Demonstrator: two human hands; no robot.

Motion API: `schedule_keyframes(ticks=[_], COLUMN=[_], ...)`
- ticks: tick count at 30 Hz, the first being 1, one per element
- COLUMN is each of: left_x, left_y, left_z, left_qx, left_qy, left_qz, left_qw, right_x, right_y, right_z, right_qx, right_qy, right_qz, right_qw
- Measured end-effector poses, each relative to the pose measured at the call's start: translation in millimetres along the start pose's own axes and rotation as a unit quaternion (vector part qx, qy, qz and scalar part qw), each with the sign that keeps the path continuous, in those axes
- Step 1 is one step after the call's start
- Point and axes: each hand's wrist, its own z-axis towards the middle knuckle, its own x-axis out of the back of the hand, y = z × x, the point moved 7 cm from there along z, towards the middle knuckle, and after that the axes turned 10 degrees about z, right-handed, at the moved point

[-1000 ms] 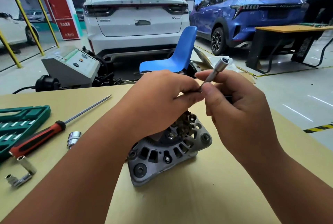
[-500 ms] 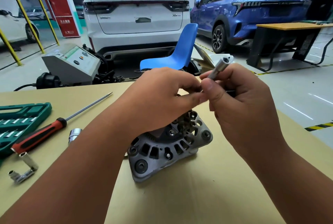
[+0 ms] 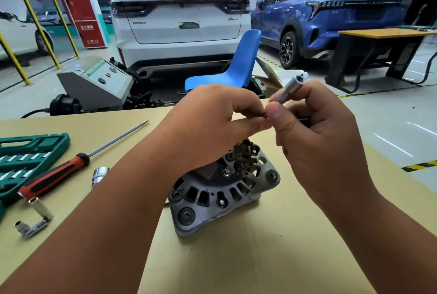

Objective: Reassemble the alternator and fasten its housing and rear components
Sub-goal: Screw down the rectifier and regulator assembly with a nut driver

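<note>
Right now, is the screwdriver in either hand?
No, the screwdriver lies on the table, left of the alternator.

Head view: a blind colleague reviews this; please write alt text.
Above an alternator on a table, the right hand grips a silver socket tool while the left hand pinches a small part beside it. A red-handled screwdriver lies left.

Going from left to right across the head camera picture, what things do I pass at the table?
First the green tool case → loose shiny socket → alternator → silver driver held in the right hand.
</note>
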Motion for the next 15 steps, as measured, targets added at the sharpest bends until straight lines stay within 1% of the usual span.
schedule_keyframes(ticks=[2, 5, 8, 10, 13, 15], left_x=[-1.6, -4.2, -1.7, 0.5, -3.2, -5.0], left_y=[0.8, 0.9, 1.3, 1.9, 4.6, 5.2], left_z=[0.3, -0.5, -1.1, -0.3, 0.1, 0.5], left_qx=[-0.003, 0.004, 0.006, 0.005, -0.007, -0.015], left_qy=[-0.015, -0.044, -0.024, -0.007, -0.032, -0.045], left_qz=[0.015, 0.021, 0.010, 0.014, 0.017, 0.026], left_qw=[1.000, 0.999, 1.000, 1.000, 0.999, 0.999], right_x=[-1.4, 0.1, 0.9, -0.2, -2.1, -1.5], right_y=[0.2, -1.1, -1.7, -1.9, -2.2, -2.1], right_z=[0.1, 2.1, 3.3, 2.7, 2.0, 3.1], right_qx=[-0.003, 0.002, 0.003, 0.007, -0.004, -0.005], right_qy=[-0.011, -0.006, 0.005, -0.004, -0.021, -0.018], right_qz=[0.003, 0.003, 0.002, -0.002, 0.007, 0.007], right_qw=[1.000, 1.000, 1.000, 1.000, 1.000, 1.000])
